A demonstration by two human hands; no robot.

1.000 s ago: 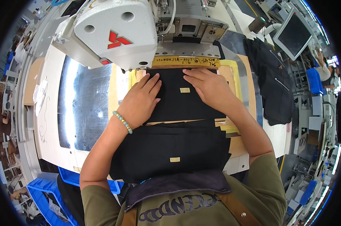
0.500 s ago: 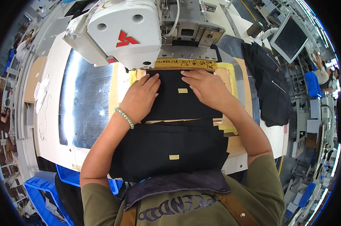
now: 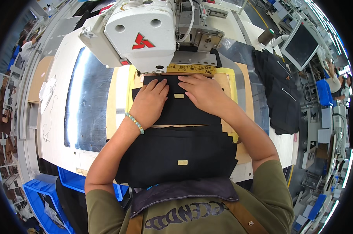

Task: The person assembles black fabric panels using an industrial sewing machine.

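Observation:
A black fabric panel point(image 3: 180, 112) with a small yellowish sticker point(image 3: 178, 96) lies flat below the sewing machine head point(image 3: 145, 33). My left hand point(image 3: 150, 100) rests on the panel's left part, fingers stretched out toward the clamp. On its right part lies my right hand point(image 3: 204, 95), palm down with its fingers extended. The panel's far edge meets a clamp bar with yellow tape point(image 3: 192, 69); whether it goes under the bar I cannot tell. Closer to me lies a stack of black fabric panels point(image 3: 172, 146), the top one bearing a similar sticker point(image 3: 182, 162).
A shiny metal plate point(image 3: 86, 105) is set into the white table at left. Black pieces with zippers point(image 3: 283, 101) lie at right, below a screen point(image 3: 302, 45) and a dark thread cone point(image 3: 266, 36). Blue bins point(image 3: 47, 202) stand at lower left.
The clamp, the panel and my right hand have shifted left relative to the machine head. My left hand has moved slightly down in the view. Both hands stay on the panel.

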